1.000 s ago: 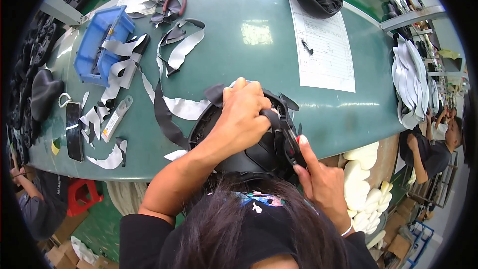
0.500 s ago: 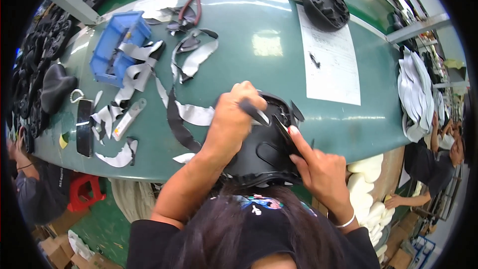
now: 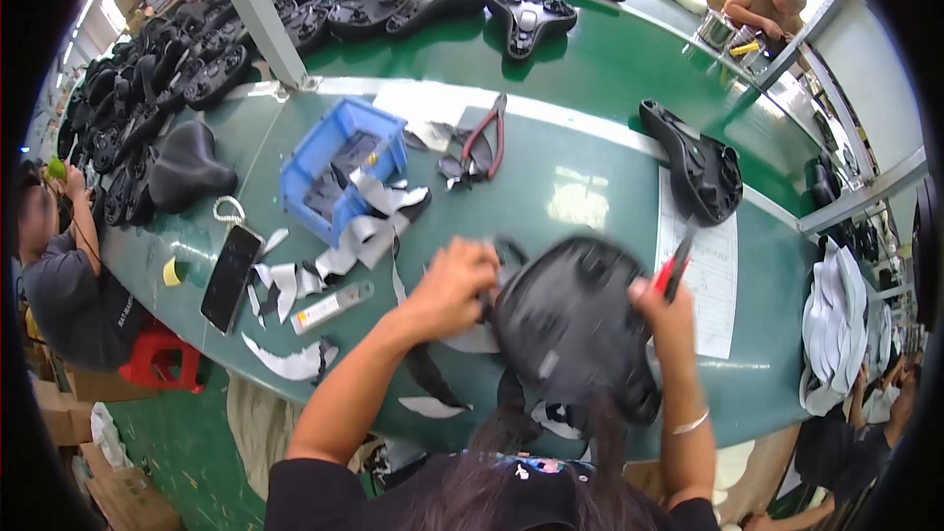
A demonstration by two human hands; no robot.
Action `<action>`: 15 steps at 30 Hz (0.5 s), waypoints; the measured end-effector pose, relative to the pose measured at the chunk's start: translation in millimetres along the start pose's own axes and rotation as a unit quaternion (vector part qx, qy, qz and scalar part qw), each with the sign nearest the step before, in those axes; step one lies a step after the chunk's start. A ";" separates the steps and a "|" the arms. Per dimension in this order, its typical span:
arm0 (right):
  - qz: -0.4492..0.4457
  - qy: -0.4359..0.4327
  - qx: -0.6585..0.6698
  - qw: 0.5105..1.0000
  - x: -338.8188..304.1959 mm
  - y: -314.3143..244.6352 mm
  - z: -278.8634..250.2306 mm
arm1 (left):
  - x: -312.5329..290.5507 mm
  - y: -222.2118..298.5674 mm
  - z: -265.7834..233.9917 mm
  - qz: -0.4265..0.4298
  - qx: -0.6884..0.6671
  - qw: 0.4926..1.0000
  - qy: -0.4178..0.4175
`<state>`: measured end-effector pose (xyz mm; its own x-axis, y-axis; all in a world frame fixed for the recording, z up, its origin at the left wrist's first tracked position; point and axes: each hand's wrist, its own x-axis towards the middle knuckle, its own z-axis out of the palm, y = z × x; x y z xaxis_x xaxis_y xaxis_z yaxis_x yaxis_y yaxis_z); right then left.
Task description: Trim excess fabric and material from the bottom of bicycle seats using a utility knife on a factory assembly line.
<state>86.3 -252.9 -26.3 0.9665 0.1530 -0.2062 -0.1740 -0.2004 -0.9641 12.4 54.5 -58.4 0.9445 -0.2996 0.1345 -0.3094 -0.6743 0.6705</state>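
Observation:
A black bicycle saddle (image 3: 570, 329), underside up and blurred by motion, is tilted over the near part of the table. My right hand (image 3: 669, 320) grips a red-handled utility knife (image 3: 673, 273), its dark end pointing away from me, while the fingers lie against the saddle's right edge. Curled fingers of my left hand (image 3: 452, 285) close on a black strip (image 3: 509, 254) at the saddle's left edge; blur hides the exact grip. Grey-white and black offcuts (image 3: 433, 383) lie beneath that forearm.
Left on the table are a blue bin (image 3: 339, 162) with scraps, a phone (image 3: 233, 277), a pale cutter (image 3: 332, 307) and a padded saddle (image 3: 192, 165). Red-handled pliers (image 3: 487, 138) lie farther back. Another saddle (image 3: 693, 162) rests partly on paper (image 3: 716, 285). Co-workers sit around.
The view has tipped up, showing more of the far table. The saddle has tilted and blurred. My right hand has drawn the knife away from the saddle's inside to its right edge.

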 end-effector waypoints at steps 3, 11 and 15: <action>-0.081 0.096 0.212 0.969 111.1 -44.7 -13.7 | -14.7 30.1 -35.0 0.067 -0.217 0.914 -0.335; -0.156 -0.075 0.106 0.979 259.7 -87.0 111.2 | 54.1 5.3 3.8 0.012 -0.353 0.935 0.028; -0.226 -0.073 -0.008 0.971 338.0 -103.3 188.8 | 63.1 3.2 19.9 -0.026 -0.400 0.912 0.086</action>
<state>395.3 2.2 -27.9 0.9063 0.3640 0.2146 0.2653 -0.0950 -0.9595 68.8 20.0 -62.2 0.9803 -0.1247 0.1532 -0.1487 0.0451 0.9879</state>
